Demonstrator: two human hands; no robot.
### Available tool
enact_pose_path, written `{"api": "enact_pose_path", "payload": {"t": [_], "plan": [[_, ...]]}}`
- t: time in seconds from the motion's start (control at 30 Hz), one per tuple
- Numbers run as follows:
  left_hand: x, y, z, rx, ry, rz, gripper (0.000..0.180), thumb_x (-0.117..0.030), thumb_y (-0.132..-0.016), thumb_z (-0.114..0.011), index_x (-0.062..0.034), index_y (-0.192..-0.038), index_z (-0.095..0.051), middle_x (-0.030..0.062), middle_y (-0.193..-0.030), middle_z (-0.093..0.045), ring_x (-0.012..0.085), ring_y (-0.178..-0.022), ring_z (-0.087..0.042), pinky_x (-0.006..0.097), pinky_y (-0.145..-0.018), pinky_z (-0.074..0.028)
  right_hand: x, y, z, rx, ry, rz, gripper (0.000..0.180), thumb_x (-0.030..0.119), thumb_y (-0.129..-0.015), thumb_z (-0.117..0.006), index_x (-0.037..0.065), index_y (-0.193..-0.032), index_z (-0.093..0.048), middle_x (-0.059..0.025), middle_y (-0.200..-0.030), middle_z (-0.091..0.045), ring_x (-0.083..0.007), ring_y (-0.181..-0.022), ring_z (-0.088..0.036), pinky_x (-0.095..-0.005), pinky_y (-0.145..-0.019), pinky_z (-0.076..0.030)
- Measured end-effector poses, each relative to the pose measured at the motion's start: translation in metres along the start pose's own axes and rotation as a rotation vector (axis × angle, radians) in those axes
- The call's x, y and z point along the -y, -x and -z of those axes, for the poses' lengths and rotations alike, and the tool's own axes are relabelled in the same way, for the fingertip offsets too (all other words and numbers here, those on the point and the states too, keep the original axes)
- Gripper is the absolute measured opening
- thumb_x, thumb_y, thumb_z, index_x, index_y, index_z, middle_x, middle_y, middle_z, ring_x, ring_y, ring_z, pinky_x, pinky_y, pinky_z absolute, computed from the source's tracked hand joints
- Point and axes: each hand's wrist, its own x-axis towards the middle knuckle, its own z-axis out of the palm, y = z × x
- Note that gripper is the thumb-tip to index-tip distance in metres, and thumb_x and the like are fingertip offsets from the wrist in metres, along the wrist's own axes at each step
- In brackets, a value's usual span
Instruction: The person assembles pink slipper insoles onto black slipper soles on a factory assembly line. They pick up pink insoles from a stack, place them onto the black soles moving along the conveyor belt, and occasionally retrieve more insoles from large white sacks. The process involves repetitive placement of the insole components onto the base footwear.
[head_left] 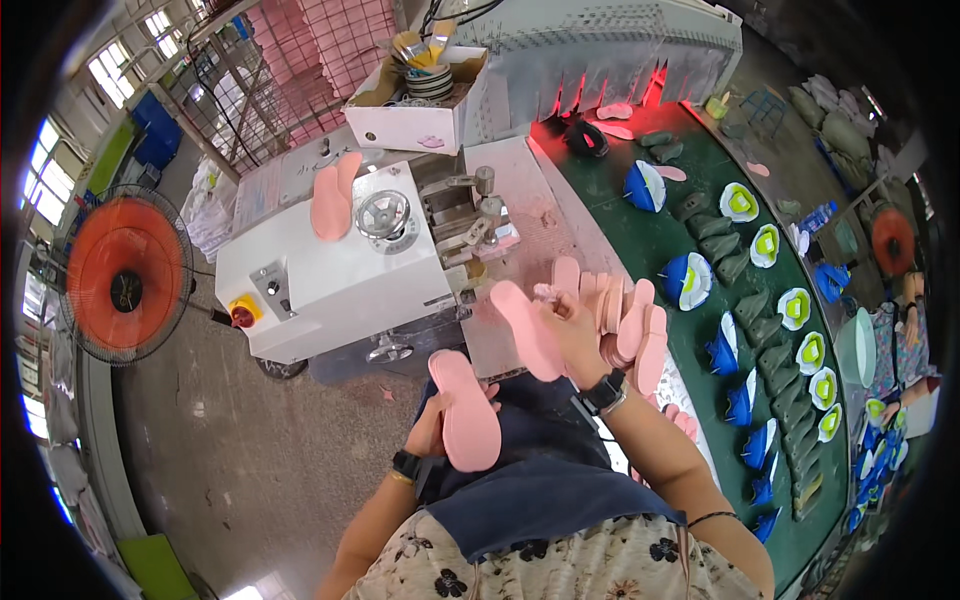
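- Pink foam insole (465,410) is held in my left hand (430,428), low over my lap.
- My right hand (572,330) grips a second insole (527,328) beside the pink stack (628,320).
- I judge the step as sorting; a next move would need a steady grip.

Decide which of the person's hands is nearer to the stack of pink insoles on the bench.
Right. The right hand, holding a pink insole, is just beside the stack of pink insoles. The left hand holds another insole lower down, well away.
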Motion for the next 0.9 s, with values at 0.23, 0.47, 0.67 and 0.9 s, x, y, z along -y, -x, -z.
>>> {"api": "enact_pose_path", "payload": {"t": [0.23, 0.47, 0.67, 0.9], "plan": [[0.018, 0.021, -0.001, 0.033, 0.049, 0.013, 0.078, -0.038, -0.085, -0.063, -0.0047, -0.145, -0.026, 0.0150, -0.138, -0.044, 0.0306, -0.130, -0.043, 0.054, -0.109, -0.035, 0.015, -0.067, -0.031, -0.226, 0.112, -0.015, 0.037, 0.019, -0.087, -0.068, -0.003, -0.114, -0.057, -0.0058, -0.093, -0.063, -0.0094, -0.078, -0.057, -0.0237, -0.067, -0.048], [0.011, 0.017, 0.001, 0.018, 0.010, 0.001, 0.077, -0.038, -0.086, -0.060, -0.0027, -0.145, -0.026, 0.0147, -0.134, -0.047, 0.0301, -0.128, -0.045, 0.054, -0.108, -0.035, -0.001, -0.140, -0.002, -0.221, 0.661, 0.340, 0.038, 0.016, -0.082, -0.068, -0.003, -0.113, -0.057, -0.0192, -0.102, -0.065, -0.0302, -0.090, -0.064, -0.0364, -0.078, -0.049], [-0.001, 0.001, 0.004, -0.041, 0.060, -0.051, 0.076, -0.036, -0.084, -0.060, -0.0023, -0.144, -0.027, 0.0145, -0.129, -0.051, 0.0306, -0.126, -0.047, 0.055, -0.109, -0.034, 0.031, -0.124, 0.008, -0.175, 1.052, 0.487, 0.025, 0.021, -0.081, -0.062, 0.002, -0.098, -0.062, -0.0202, -0.094, -0.065, -0.0386, -0.086, -0.063, -0.0450, -0.072, -0.050], [-0.004, -0.009, -0.022, -0.118, 0.016, -0.067, 0.080, -0.044, -0.078, -0.063, -0.0131, -0.145, -0.031, 0.0084, -0.134, -0.048, 0.0269, -0.127, -0.046, 0.054, -0.108, -0.032, -0.032, -0.212, -0.019, -0.271, 0.637, 0.055, 0.034, 0.033, -0.083, -0.061, 0.000, -0.089, -0.067, -0.0215, -0.088, -0.067, -0.0351, -0.080, -0.066, -0.0420, -0.069, -0.053]]}}
